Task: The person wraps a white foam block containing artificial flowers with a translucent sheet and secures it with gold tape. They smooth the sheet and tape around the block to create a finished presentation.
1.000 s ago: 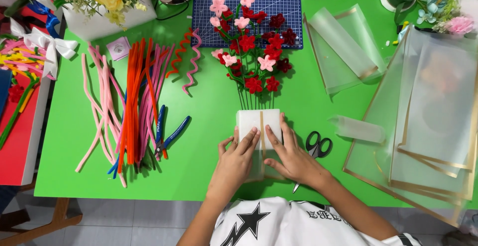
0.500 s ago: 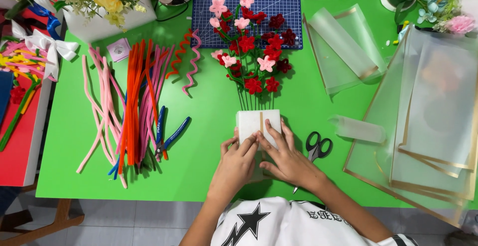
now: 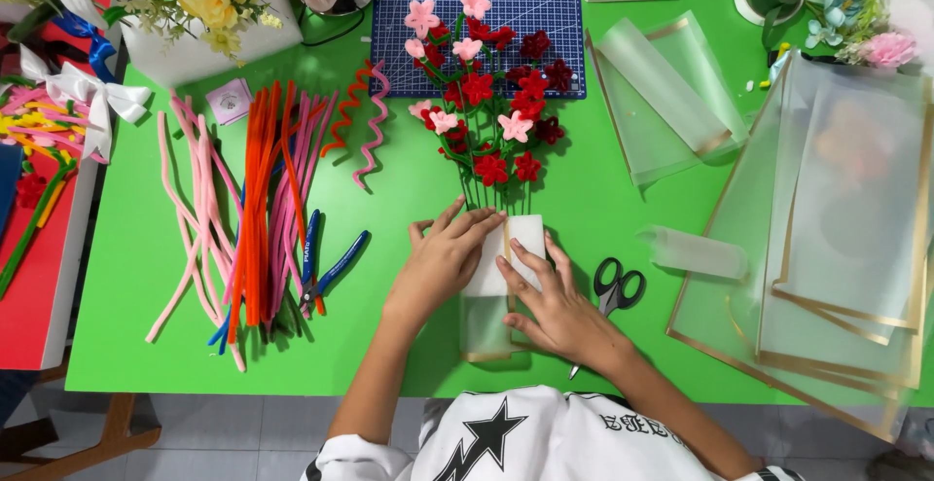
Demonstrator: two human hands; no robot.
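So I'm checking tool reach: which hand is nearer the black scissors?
Right. The right hand lies on the wrapped stems just left of the scissors; the left hand sits farther left, beyond the right one.

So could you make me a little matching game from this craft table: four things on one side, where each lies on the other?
Things:
1. scissors
2. blue-handled pliers
3. bouquet
4. white bow

Places:
a. far left edge
b. just right of the right hand
c. beside the pipe cleaners
d. partly on the blue cutting mat

Pairs: 1-b, 2-c, 3-d, 4-a
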